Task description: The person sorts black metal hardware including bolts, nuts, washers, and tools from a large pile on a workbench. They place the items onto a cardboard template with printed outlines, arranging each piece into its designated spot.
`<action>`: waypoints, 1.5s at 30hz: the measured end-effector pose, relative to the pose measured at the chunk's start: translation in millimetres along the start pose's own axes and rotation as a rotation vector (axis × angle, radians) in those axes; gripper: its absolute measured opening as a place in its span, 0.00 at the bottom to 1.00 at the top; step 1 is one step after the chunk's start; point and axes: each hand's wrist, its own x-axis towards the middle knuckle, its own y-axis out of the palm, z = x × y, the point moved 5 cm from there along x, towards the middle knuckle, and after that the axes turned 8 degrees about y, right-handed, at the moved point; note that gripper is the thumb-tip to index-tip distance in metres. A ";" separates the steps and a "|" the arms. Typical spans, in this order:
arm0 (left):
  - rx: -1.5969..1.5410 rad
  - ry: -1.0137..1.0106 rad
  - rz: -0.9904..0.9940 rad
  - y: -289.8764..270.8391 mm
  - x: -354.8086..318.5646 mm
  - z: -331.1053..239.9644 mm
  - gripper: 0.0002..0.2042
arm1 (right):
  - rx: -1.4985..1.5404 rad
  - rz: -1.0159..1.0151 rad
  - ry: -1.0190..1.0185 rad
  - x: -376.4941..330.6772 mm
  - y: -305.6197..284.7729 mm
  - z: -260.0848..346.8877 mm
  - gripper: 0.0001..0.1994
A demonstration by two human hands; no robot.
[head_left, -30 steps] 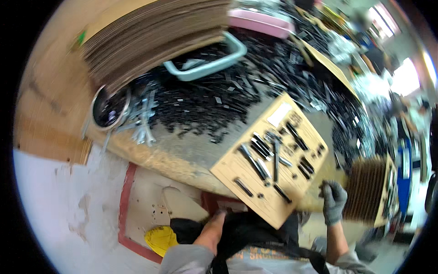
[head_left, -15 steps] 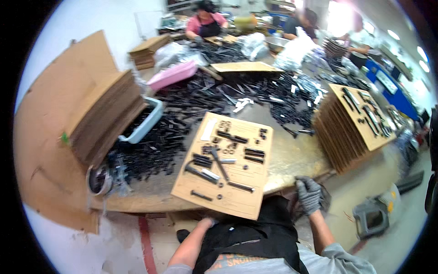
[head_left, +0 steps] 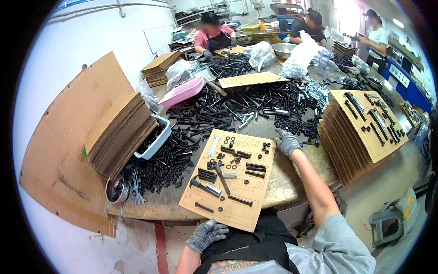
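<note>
Left hand [head_left: 206, 235] and right hand [head_left: 288, 142], both half-open, beside cardboard sheet [head_left: 244, 214]

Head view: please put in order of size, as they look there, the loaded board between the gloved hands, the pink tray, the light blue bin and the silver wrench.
1. Loaded board
2. Pink tray and light blue bin: too alike to rank; a cardboard stack partly hides the bin.
3. Silver wrench

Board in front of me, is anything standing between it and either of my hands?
Nothing visible stands in between. Your right hand is beside the upper right corner of the board, your left hand by its lower edge; whether either touches it, I can't tell.
</note>
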 end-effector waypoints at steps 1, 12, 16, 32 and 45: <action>0.067 0.013 -0.050 0.0 4.4 -6.6 0.23 | -0.019 0.073 0.010 10.4 7.8 -4.5 0.20; 0.087 0.175 -0.368 -7.2 2.9 13.9 0.18 | -0.278 0.271 -0.032 30.6 48.3 48.7 0.18; 0.090 0.182 -0.344 2.8 10.3 10.5 0.18 | -0.273 0.502 -0.082 63.4 63.8 24.7 0.20; 0.048 0.103 -0.474 -25.1 10.1 20.7 0.19 | 1.444 0.276 0.665 243.7 75.8 21.5 0.35; 0.174 0.188 -0.550 6.7 4.2 2.8 0.16 | 1.457 0.239 0.611 117.1 78.4 0.4 0.26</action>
